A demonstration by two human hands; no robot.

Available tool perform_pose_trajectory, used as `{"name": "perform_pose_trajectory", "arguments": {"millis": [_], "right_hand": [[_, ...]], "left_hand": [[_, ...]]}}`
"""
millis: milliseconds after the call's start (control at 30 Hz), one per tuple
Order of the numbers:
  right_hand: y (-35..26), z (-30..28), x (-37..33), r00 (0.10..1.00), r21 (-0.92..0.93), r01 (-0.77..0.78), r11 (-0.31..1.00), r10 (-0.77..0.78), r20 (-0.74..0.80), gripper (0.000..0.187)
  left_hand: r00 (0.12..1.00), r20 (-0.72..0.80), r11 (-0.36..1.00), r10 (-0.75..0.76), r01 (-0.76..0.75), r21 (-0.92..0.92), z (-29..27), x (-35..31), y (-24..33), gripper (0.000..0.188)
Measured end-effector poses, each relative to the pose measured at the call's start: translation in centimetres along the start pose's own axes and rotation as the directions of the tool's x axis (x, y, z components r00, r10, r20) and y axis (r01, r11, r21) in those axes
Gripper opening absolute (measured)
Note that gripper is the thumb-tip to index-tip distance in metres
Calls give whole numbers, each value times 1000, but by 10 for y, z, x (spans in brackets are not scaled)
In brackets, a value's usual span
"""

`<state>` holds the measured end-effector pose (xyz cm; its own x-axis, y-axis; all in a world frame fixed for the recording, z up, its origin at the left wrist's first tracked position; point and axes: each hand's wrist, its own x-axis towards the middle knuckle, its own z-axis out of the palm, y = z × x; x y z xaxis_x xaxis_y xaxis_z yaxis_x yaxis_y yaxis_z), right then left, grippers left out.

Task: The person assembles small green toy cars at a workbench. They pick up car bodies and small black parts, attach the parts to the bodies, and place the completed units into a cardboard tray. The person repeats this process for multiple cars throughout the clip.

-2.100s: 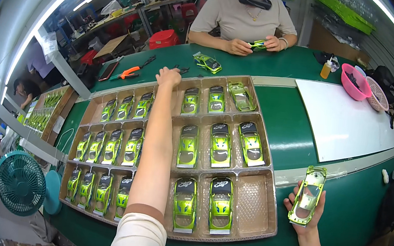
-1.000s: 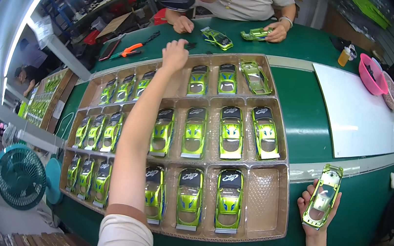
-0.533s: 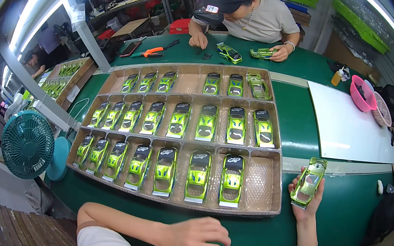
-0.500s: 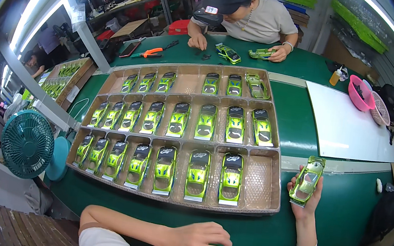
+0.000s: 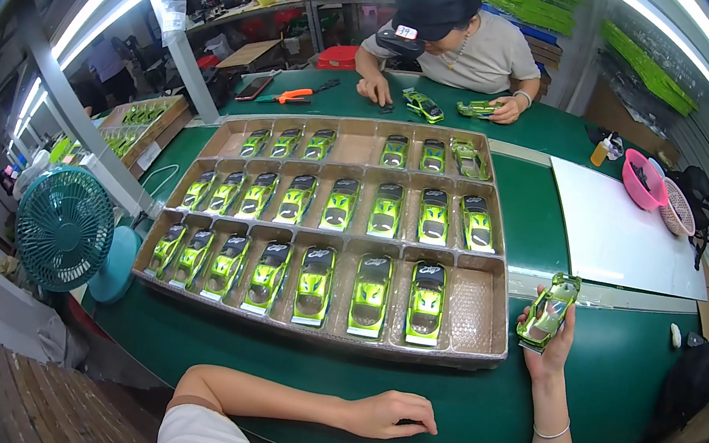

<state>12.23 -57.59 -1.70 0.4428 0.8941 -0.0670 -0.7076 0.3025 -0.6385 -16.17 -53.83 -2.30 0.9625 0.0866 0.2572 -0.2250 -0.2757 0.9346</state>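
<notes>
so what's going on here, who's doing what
A person is holding a green toy car body in their right hand, beside the tray. Their left hand is loosely curled over the green table, with nothing visible in it. In the tray, similar car bodies sit in three rows. Across the table, a co-worker has one hand on another green car body and the other by some small dark pieces.

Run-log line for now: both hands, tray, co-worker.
left hand: loosely bent over table | right hand: holding car shell, right of tray | tray: more shells | co-worker: hand on another shell
</notes>
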Motion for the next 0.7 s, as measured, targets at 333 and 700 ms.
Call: {"name": "perform_pose_trajectory", "arguments": {"millis": [333,700], "right_hand": [[1,-4,5,999,6,-24,1000,24,46,59],[-4,7,9,997,-41,35,999,-38,-70,59]], "left_hand": [[1000,-21,1000,-4,4,1,-3,-1,7,12],[718,-627,470,303,459,754,-329,69,-4,28]]}}
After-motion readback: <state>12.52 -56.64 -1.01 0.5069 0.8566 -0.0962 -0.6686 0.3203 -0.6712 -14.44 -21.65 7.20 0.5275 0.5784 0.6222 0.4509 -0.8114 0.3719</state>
